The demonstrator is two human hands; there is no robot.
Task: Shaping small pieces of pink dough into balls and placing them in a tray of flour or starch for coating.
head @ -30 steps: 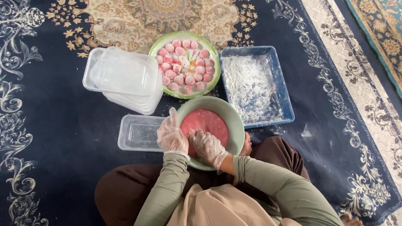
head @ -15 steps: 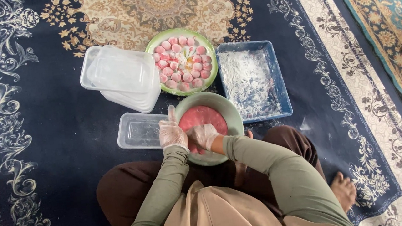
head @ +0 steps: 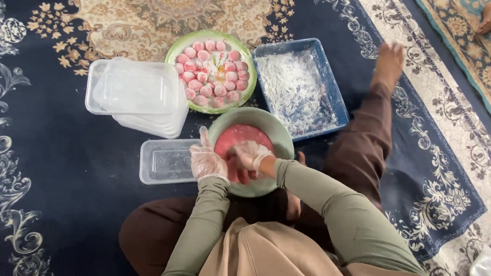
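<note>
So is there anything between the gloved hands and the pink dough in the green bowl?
Nothing visible. The right hand is already pressed into the pink dough inside the green bowl, and the left hand rests at the bowl's left rim, touching the dough's edge.

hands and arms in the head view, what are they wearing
Both the left hand and the right hand wear thin, clear, crinkly disposable plastic gloves reaching the wrists. Both arms are covered by long, close-fitting olive-green sleeves. No rings, watch or markings show.
</note>
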